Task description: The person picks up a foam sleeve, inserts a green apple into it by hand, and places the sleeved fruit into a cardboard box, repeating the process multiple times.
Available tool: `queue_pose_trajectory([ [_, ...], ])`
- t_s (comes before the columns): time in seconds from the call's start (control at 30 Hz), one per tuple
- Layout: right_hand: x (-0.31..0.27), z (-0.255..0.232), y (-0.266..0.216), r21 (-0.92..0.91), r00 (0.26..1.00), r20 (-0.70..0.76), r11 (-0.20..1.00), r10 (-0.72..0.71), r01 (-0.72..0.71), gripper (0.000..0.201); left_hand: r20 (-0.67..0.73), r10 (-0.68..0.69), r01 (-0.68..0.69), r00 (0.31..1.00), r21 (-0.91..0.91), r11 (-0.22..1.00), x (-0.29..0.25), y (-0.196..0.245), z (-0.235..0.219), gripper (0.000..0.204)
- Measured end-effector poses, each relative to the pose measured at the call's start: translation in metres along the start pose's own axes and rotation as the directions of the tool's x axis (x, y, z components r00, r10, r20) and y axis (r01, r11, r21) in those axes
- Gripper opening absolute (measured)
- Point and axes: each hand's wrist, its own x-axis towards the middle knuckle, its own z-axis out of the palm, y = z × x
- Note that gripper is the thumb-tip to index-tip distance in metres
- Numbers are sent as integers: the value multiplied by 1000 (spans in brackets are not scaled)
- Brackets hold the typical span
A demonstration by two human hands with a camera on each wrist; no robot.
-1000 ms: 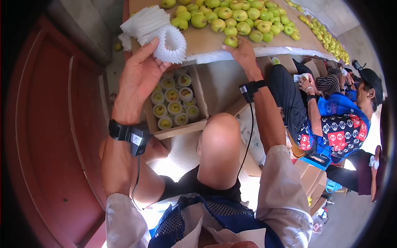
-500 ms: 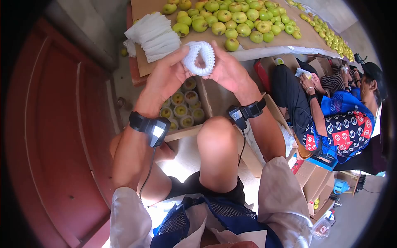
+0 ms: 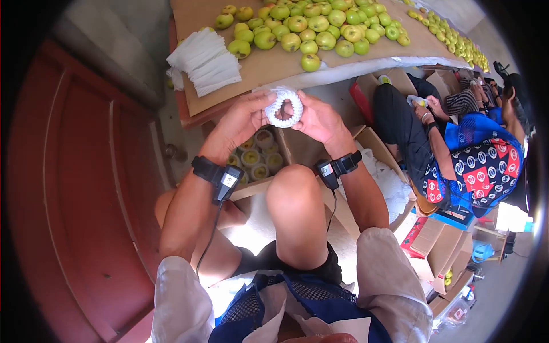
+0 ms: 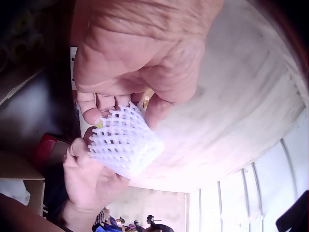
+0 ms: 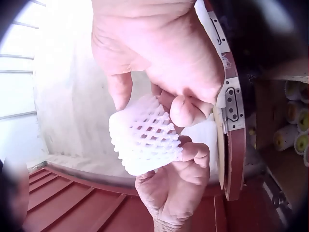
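A white foam fruit net (image 3: 282,93) is held up between both hands, just in front of the table edge, its round mouth spread open toward the head camera. My left hand (image 3: 240,119) pinches one side of it between thumb and fingers. On the opposite side my right hand (image 3: 321,121) grips the net with its thumb and fingertips. In the left wrist view the diamond mesh of the net (image 4: 120,140) stands stretched between the two hands. Nearest on the table lies one green-yellow apple (image 3: 310,62), apart from the hands.
A pile of apples (image 3: 317,23) covers the brown table, with a stack of flat foam nets (image 3: 206,62) at its left. Below stands a carton (image 3: 251,190) of netted apples. Another person (image 3: 469,166) sits at the right among open boxes (image 3: 426,234). A red door (image 3: 86,188) stands left.
My right hand has left the apple at the table edge and taken hold of the net's other side. The left hand has brought the net right and down, away from the stack.
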Motion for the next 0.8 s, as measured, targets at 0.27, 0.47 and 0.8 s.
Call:
queue_pose_trajectory([
  [0.27, -1, -8, -48, -213, 980, -180, 976, -83, 44, 25, -25, -36, 38, 999, 109, 993, 53, 5, 8, 27],
  [0.47, 19, -40, -98, -444, 913, -320, 891, -251, 89, 21, -93, -27, 42, 995, 162, 986, 126, 14, 10, 26],
  [0.8, 58, -71, -104, -777, 655, -441, 626, -614, 63, 22, -336, 271, -154, 902, 336, 929, 192, -6, -5, 19],
])
